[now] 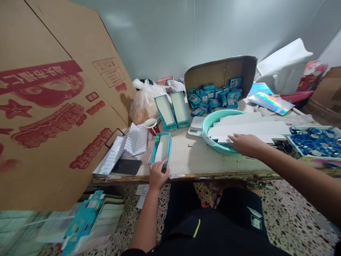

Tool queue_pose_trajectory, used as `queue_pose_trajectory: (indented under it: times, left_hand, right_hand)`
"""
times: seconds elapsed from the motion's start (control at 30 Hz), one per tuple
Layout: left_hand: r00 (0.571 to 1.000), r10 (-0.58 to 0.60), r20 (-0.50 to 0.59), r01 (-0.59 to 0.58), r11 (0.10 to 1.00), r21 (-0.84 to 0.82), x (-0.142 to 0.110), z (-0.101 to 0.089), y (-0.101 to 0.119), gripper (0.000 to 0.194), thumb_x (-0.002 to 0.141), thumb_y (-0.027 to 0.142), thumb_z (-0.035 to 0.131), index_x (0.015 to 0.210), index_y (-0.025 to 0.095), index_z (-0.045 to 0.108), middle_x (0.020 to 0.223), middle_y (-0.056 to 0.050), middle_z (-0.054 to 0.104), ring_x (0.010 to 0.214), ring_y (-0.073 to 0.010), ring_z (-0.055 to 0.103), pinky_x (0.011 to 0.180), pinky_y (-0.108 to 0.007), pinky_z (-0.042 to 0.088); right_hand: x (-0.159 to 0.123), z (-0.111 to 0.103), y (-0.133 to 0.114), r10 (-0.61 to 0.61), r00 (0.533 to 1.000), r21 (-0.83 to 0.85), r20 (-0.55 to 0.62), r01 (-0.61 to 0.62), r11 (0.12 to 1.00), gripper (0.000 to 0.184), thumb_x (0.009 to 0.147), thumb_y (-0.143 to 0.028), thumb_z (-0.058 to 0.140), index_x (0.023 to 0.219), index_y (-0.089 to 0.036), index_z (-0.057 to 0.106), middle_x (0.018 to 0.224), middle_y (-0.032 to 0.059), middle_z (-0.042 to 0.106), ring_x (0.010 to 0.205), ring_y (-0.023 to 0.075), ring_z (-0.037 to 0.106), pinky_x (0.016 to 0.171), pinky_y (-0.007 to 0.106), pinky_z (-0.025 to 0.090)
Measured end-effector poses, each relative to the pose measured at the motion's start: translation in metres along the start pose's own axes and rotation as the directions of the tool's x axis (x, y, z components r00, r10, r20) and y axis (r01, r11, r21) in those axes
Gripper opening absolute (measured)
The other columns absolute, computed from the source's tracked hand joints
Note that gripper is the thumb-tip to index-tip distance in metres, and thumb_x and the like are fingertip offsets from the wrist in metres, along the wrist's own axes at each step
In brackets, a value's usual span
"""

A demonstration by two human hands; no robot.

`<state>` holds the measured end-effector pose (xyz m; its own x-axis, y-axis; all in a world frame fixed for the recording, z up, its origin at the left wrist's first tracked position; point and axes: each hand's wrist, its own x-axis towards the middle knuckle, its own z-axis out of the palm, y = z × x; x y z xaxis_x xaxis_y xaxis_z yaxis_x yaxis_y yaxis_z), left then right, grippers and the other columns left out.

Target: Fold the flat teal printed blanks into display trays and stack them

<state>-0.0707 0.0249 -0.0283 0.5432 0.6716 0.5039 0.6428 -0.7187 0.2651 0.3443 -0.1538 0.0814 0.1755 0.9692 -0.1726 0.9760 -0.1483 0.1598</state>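
Observation:
My left hand (158, 175) grips the near end of an open teal display box (162, 147) that lies on the table (202, 160) in front of me. My right hand (246, 144) reaches to the right and rests, fingers bent, on long white card sheets (249, 127) lying across a teal plastic basin (210, 122). Two more open teal boxes (173, 110) stand tilted behind the first. A heap of small blue packets (213, 95) sits in a cardboard tray at the back.
A large printed cardboard carton (53, 99) fills the left. A red cup (151, 125), white folded inserts (134, 140), a plastic bag (145, 101), a small scale (196, 126), holographic sheets (270, 101) and a tray of blue round pieces (315, 140) crowd the table. Flat boxes (82, 222) lie on the floor.

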Motion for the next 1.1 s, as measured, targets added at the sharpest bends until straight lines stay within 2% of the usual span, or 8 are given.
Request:
queue_pose_trajectory:
  times: [0.13, 0.3, 0.43, 0.53, 0.63, 0.8, 0.93, 1.1]
  left_hand:
    - [0.996, 0.089, -0.027, -0.089, 0.996, -0.009, -0.001, -0.002, -0.004, 0.024, 0.094, 0.029, 0.056, 0.111, 0.02, 0.071, 0.1, -0.005, 0.079, 0.094, -0.0232, 0.073, 0.098, -0.043, 0.047]
    - [0.984, 0.16, -0.083, -0.159, 0.987, 0.021, 0.002, 0.0, -0.009, 0.024, 0.095, 0.031, 0.057, 0.111, 0.021, 0.071, 0.102, -0.005, 0.079, 0.095, -0.0241, 0.074, 0.094, -0.042, 0.048]
    - [0.982, 0.162, -0.093, -0.16, 0.987, 0.028, 0.005, 0.003, -0.008, 0.026, 0.096, 0.033, 0.056, 0.111, 0.02, 0.072, 0.1, -0.005, 0.079, 0.094, -0.0253, 0.073, 0.094, -0.043, 0.048]
    - [0.986, 0.135, -0.093, -0.135, 0.991, 0.005, 0.006, 0.005, -0.006, 0.027, 0.095, 0.035, 0.056, 0.111, 0.02, 0.073, 0.101, -0.006, 0.08, 0.094, -0.0253, 0.073, 0.095, -0.042, 0.048]
    - [0.993, 0.08, -0.083, -0.082, 0.997, -0.013, 0.005, 0.006, -0.004, 0.029, 0.094, 0.036, 0.057, 0.111, 0.02, 0.074, 0.1, -0.006, 0.08, 0.096, -0.0251, 0.072, 0.097, -0.041, 0.048]
    - [0.998, -0.01, -0.055, 0.004, 0.995, -0.097, 0.002, 0.002, 0.004, 0.027, 0.09, 0.035, 0.062, 0.106, 0.019, 0.076, 0.097, -0.006, 0.08, 0.094, -0.0242, 0.072, 0.098, -0.041, 0.048]
    - [0.996, -0.082, -0.035, 0.076, 0.988, -0.134, -0.005, 0.0, 0.013, 0.025, 0.087, 0.031, 0.064, 0.106, 0.019, 0.076, 0.099, -0.007, 0.08, 0.095, -0.023, 0.073, 0.1, -0.041, 0.049]
    - [0.994, -0.101, -0.033, 0.098, 0.991, -0.091, -0.014, 0.0, 0.017, 0.023, 0.086, 0.03, 0.068, 0.105, 0.021, 0.076, 0.097, -0.005, 0.08, 0.094, -0.0219, 0.073, 0.099, -0.039, 0.052]
  right_hand:
    - [0.001, -0.004, -0.011, 0.101, 0.995, 0.06, 0.016, -0.102, 0.993, 0.046, 0.108, -0.032, 0.033, 0.147, -0.014, 0.05, 0.128, 0.0221, 0.068, 0.11, 0.0314, 0.07, 0.086, 0.041, 0.053]
    - [-0.007, -0.016, -0.036, 0.196, 0.977, 0.061, -0.087, -0.191, 0.98, 0.052, 0.1, -0.011, 0.032, 0.15, -0.011, 0.048, 0.114, 0.0206, 0.074, 0.099, 0.0306, 0.072, 0.085, 0.041, 0.051]
    - [-0.007, -0.017, -0.046, 0.244, 0.96, 0.078, -0.137, -0.235, 0.969, 0.042, 0.102, -0.016, 0.031, 0.125, -0.013, 0.066, 0.114, 0.0192, 0.072, 0.104, 0.032, 0.068, 0.085, 0.041, 0.05]
    - [-0.002, -0.014, -0.041, 0.24, 0.963, 0.079, -0.121, -0.232, 0.97, 0.044, 0.106, -0.03, 0.031, 0.112, -0.016, 0.072, 0.115, 0.0176, 0.072, 0.108, 0.0311, 0.065, 0.086, 0.04, 0.05]
    - [0.005, -0.01, -0.034, 0.214, 0.969, 0.13, -0.121, -0.199, 0.971, 0.051, 0.106, -0.048, 0.032, 0.118, -0.019, 0.073, 0.12, 0.0147, 0.071, 0.113, 0.03, 0.062, 0.092, 0.039, 0.049]
    - [0.019, -0.006, -0.025, 0.253, 0.966, 0.208, -0.045, -0.239, 0.948, 0.051, 0.1, -0.059, 0.041, 0.123, -0.028, 0.074, 0.127, 0.0144, 0.066, 0.121, 0.0338, 0.059, 0.097, 0.044, 0.048]
    - [0.031, 0.003, -0.014, 0.246, 0.969, 0.21, 0.028, -0.247, 0.946, 0.061, 0.093, -0.073, 0.041, 0.129, -0.035, 0.072, 0.133, 0.0174, 0.062, 0.122, 0.0405, 0.059, 0.09, 0.052, 0.051]
    - [0.044, 0.029, 0.002, 0.131, 0.987, 0.195, -0.098, -0.11, 0.975, 0.065, 0.095, -0.074, 0.038, 0.123, -0.031, 0.077, 0.124, 0.0242, 0.066, 0.107, 0.0447, 0.066, 0.073, 0.051, 0.052]
